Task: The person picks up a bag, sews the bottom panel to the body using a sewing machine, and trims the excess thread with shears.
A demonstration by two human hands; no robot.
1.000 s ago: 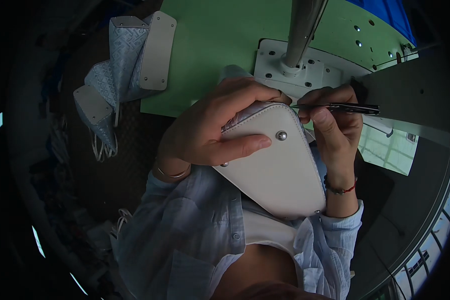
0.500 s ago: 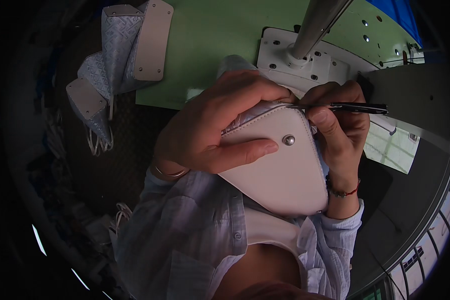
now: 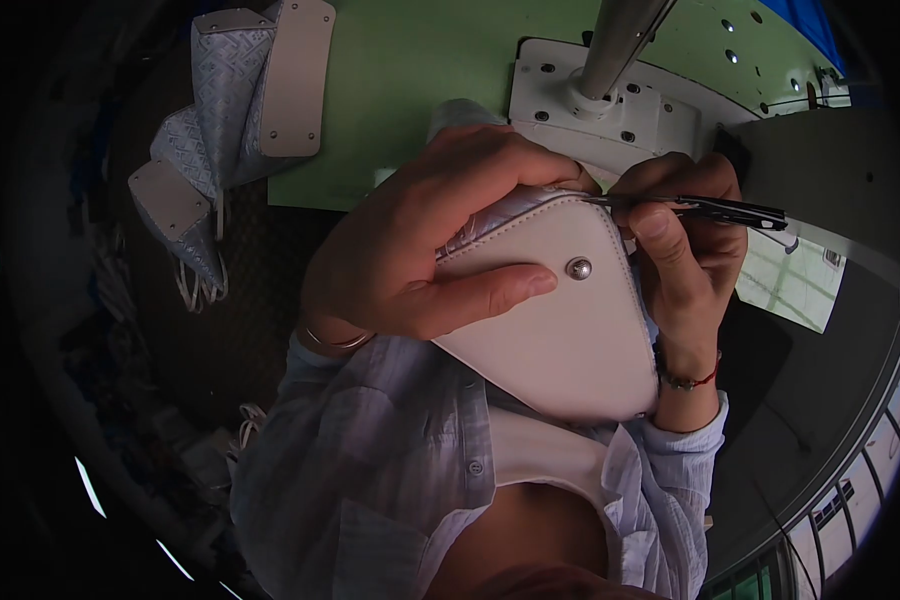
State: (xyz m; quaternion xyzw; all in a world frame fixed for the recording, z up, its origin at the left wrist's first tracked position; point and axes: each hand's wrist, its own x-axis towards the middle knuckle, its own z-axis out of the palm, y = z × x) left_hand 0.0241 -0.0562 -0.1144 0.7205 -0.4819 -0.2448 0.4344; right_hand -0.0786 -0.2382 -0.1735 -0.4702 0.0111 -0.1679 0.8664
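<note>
A handbag [image 3: 530, 330] with a pale, stitched leather panel, a round metal stud and silvery patterned sides is held up in front of my chest. My left hand [image 3: 440, 230] is closed around its left and upper edge, thumb pressed flat on the panel near the stud. At the upper right corner, my right hand [image 3: 690, 230] pinches a slim black-handled tool [image 3: 735, 212] with a thin metal tip. That tip touches or lies very close to the stitched edge. Some right fingers are hidden behind the bag.
Several similar patterned bags [image 3: 232, 90] with pale studded bases are at upper left. A green worktable [image 3: 400, 60] carries a bolted white plate [image 3: 550, 90] with a metal post [image 3: 620, 50]. A grey machine body [image 3: 830, 170] stands at right.
The bag and both hands are slightly higher in view. The tool has tilted a little, its handle end lower and farther right. Both grips stay the same.
</note>
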